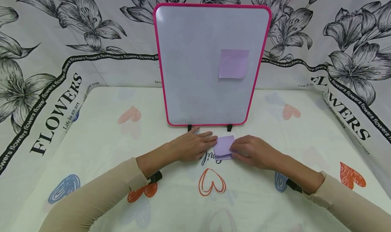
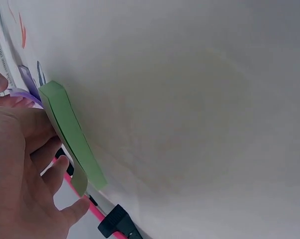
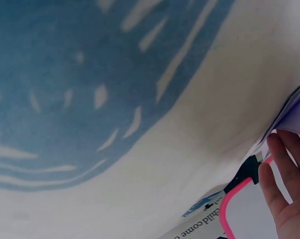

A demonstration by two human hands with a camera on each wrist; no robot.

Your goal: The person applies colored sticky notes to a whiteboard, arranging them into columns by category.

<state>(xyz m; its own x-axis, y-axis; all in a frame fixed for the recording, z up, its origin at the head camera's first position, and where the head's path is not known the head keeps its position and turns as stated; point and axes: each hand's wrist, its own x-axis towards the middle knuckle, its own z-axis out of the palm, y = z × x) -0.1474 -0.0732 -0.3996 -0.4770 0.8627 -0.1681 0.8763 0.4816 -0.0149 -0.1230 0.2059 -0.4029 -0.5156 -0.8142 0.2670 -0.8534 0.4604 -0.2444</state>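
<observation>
The right hand pinches a purple note between fingers; the left hand, fingers slightly apart, touches a green pad.

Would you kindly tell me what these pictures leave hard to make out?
Green pad: hidden from the head view by the left hand.
Printed word: partly covered by the purple notes, head view.
Right hand: cut off by the right edge, right wrist view.

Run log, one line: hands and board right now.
left hand: at green pad | right hand: pinching purple note | whiteboard: second purple note attached
</observation>
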